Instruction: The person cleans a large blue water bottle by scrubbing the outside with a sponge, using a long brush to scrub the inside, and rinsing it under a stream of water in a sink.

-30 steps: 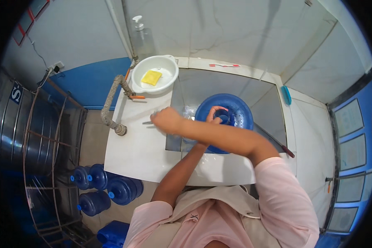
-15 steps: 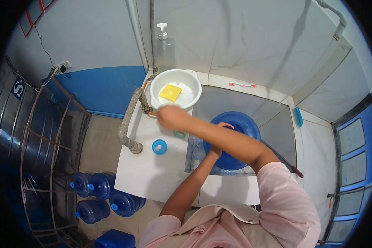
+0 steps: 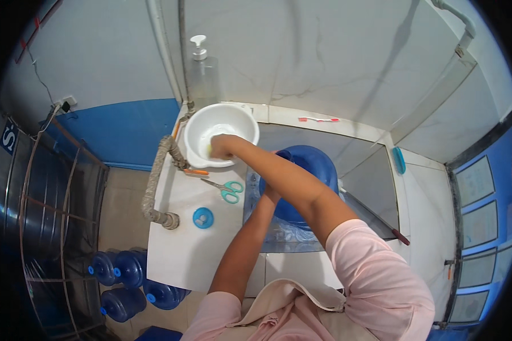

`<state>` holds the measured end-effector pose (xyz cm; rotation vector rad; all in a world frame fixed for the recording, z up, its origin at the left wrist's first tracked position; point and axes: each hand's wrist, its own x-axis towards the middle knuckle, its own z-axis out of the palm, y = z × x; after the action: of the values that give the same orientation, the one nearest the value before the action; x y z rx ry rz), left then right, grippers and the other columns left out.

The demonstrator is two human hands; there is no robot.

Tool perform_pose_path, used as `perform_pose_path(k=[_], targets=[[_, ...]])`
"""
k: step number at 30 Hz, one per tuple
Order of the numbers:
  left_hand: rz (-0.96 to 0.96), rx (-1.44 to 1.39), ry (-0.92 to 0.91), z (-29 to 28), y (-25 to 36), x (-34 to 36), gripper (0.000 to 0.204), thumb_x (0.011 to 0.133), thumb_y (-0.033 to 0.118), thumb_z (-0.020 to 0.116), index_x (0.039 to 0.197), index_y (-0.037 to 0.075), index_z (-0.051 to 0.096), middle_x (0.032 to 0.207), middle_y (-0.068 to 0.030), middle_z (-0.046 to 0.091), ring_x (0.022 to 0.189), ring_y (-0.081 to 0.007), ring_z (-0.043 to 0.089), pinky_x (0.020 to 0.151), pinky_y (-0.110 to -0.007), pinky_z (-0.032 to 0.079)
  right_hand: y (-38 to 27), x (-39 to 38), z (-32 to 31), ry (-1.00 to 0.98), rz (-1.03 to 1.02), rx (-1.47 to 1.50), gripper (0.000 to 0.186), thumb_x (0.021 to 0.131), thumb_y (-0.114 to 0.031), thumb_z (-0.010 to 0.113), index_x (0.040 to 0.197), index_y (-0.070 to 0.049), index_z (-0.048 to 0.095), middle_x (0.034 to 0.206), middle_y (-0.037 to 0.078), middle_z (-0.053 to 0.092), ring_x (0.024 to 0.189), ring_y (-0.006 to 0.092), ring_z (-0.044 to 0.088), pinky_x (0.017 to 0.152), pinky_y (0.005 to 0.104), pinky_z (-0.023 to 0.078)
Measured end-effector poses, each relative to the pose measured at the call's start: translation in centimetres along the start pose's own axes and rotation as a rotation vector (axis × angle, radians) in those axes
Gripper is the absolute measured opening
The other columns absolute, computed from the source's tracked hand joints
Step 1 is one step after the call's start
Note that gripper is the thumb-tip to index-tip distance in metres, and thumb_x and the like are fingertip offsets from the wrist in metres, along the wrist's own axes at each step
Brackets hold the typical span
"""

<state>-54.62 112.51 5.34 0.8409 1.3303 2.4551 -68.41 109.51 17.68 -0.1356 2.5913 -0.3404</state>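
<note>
A large blue water jug [image 3: 316,165] sits in the sink, tilted with its neck end toward the left. My left hand [image 3: 272,193] holds the jug near that end, though my right forearm hides most of its fingers. Crossing over it, my right arm reaches left into a white plastic basin [image 3: 193,128]. Inside the basin my right hand [image 3: 224,146] is closed on a yellow sponge [image 3: 209,149], of which only a small edge shows. Green-handled scissors [image 3: 229,192] and a blue cap [image 3: 203,217] lie on the white counter in front of the basin.
A pump bottle [image 3: 203,74] stands behind the basin. A grey pipe [image 3: 153,182] rises at the counter's left. Along the sink [image 3: 370,170] are a toothbrush [image 3: 318,119], a teal brush [image 3: 399,161] and a dark-red-handled tool [image 3: 401,237]. Several blue jugs [image 3: 122,304] lie on the floor.
My right hand has gone down into the basin and closed on the sponge. The jug has tipped, its neck end swinging left. The scissors, mostly covered before, now show. The view has shifted slightly.
</note>
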Motion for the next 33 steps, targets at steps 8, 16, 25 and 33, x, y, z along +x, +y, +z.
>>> perform_pose_path(k=[8, 16, 25, 33], targets=[[-0.526, -0.435, 0.374, 6.6, 0.3, 3.9, 0.05, 0.095, 0.035, 0.041, 0.131, 0.001, 0.041, 0.132, -0.0084, 0.045, 0.123, -0.0181, 0.041, 0.107, -0.03, 0.025, 12.9, -16.2, -4.6, -0.037, -0.144, 1.629, 0.045, 0.084, -0.01, 0.049, 0.129, -0.015, 0.043, 0.116, 0.015, 0.054, 0.095, 0.0272, 0.061, 0.072, 0.0331, 0.055], [-0.337, -0.088, 0.029, 14.5, -1.6, 6.5, 0.046, 0.097, 0.032, 0.035, 0.127, -0.002, 0.044, 0.125, -0.0095, 0.049, 0.115, -0.0166, 0.045, 0.101, -0.029, 0.03, 21.1, -28.7, -6.2, 0.276, 0.185, 1.101, 0.028, 0.077, 0.001, 0.043, 0.097, 0.004, 0.062, 0.096, 0.014, 0.061, 0.081, 0.0205, 0.061, 0.063, 0.0303, 0.053], [-0.367, -0.063, -0.012, 16.6, -1.3, 6.6, 0.051, 0.098, 0.036, 0.031, 0.13, -0.001, 0.043, 0.13, -0.0163, 0.046, 0.122, -0.0244, 0.041, 0.103, -0.032, 0.028, 20.9, -28.1, -5.0, 0.422, 0.264, 0.674, 0.017, 0.075, -0.009, 0.049, 0.079, 0.0, 0.064, 0.062, 0.003, 0.051, 0.056, 0.0131, 0.048, 0.048, 0.029, 0.038], [-0.349, -0.006, 0.121, 10.0, -0.1, 2.4, 0.053, 0.098, 0.041, 0.033, 0.129, 0.0, 0.043, 0.127, -0.0123, 0.049, 0.119, -0.0224, 0.043, 0.102, -0.032, 0.03, 10.0, -17.8, -4.6, 0.279, -0.18, 0.693, 0.028, 0.084, -0.018, 0.046, 0.1, -0.001, 0.062, 0.087, 0.007, 0.057, 0.082, 0.016, 0.056, 0.073, 0.0309, 0.045]])
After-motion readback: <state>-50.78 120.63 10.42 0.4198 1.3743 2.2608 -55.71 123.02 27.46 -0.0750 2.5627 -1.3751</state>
